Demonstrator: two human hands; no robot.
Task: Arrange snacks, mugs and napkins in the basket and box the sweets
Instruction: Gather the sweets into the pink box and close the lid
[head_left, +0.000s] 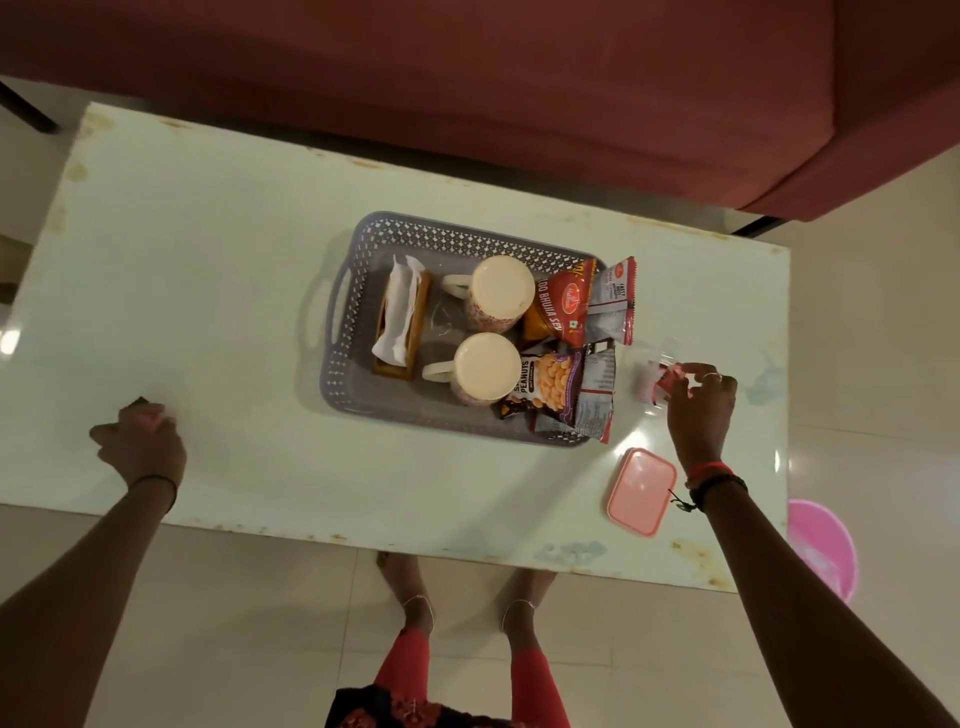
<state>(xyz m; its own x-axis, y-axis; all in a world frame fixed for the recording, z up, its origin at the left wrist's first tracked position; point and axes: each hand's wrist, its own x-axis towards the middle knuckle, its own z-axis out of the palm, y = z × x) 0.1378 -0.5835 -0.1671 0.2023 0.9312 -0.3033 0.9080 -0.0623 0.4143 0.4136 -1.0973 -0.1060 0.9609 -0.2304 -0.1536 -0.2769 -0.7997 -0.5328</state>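
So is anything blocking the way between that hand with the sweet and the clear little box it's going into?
Nothing visible does. The right hand holds a red-wrapped sweet right at the clear box, which sits open on the table beside the basket. Its pink lid lies apart, nearer the person.

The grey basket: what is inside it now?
Inside the grey basket: a napkin holder with white napkins, two upturned mugs and snack packets leaning at its right end. The mugs hide whatever is beneath them.
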